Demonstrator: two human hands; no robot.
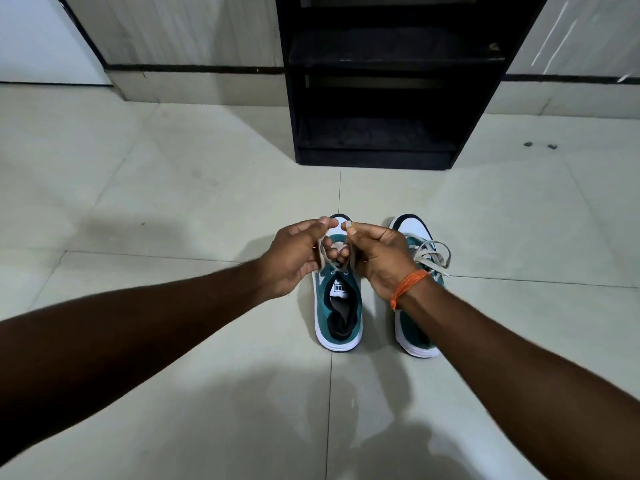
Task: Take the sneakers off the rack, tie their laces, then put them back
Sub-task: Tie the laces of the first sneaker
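Observation:
Two teal and white sneakers stand side by side on the floor, toes pointing at the rack. Over the left sneaker [339, 313] my left hand [298, 254] and my right hand [377, 258] each pinch a strand of its grey laces [350, 261], thumbs nearly touching above the tongue. The hands hide the front of that shoe. The right sneaker [414, 327] sits apart to the right, its laces [433, 256] in a bow on top, partly behind my right wrist with its orange thread band.
A black shoe rack [377, 109] with empty shelves stands against the wall straight ahead. Pale floor tiles [173, 202] spread around the shoes. Two small dark specks [540, 145] lie on the floor right of the rack.

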